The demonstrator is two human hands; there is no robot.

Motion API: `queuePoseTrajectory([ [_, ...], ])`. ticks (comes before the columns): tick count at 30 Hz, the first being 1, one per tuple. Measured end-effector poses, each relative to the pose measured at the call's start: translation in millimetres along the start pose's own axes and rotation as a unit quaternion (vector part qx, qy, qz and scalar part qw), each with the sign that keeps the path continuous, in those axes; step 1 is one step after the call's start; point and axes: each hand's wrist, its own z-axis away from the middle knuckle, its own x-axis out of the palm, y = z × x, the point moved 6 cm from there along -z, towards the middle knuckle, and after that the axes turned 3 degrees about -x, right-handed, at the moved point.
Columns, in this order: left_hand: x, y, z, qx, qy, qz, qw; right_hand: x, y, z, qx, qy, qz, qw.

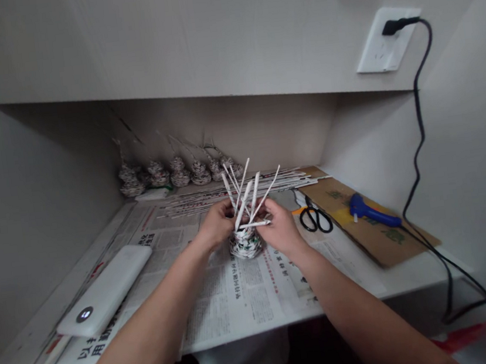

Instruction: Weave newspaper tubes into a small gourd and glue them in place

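Note:
A small woven basket of rolled newspaper tubes (245,245) stands on the newspaper-covered desk (234,295), with several white paper tubes (248,190) sticking up and fanning out of it. My left hand (218,223) grips the basket's upper left side among the tubes. My right hand (280,227) holds the right side, fingers pinching a tube that lies bent across the top.
Several finished woven pieces (180,172) line the back wall, with a pile of loose paper tubes (235,192) before them. Black scissors (315,218) and a blue glue gun (373,211) on cardboard (378,236) lie right. A white power bank (106,290) lies left.

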Motion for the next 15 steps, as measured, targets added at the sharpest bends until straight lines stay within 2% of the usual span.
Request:
queuePoseTrajectory([
  [5, 0.0, 2.4, -0.8, 0.036, 0.016, -0.056, 0.998, -3.6, -2.4, -2.0, 0.004, -0.016, 0.022, 1.0],
  [10, -3.3, 4.1, 0.4, 0.05, 0.053, -0.091, 0.993, -12.9, -4.2, -5.7, -0.006, -0.023, 0.131, 0.991],
  [12, -1.8, 5.3, 0.9, 0.059, 0.045, -0.089, 0.993, -15.1, -2.1, -6.5, -0.005, -0.025, 0.145, 0.989],
  [15, 2.4, 5.8, 1.2, 0.065, 0.013, -0.066, 0.996, -13.8, 0.9, -6.4, -0.003, -0.03, 0.104, 0.994],
])
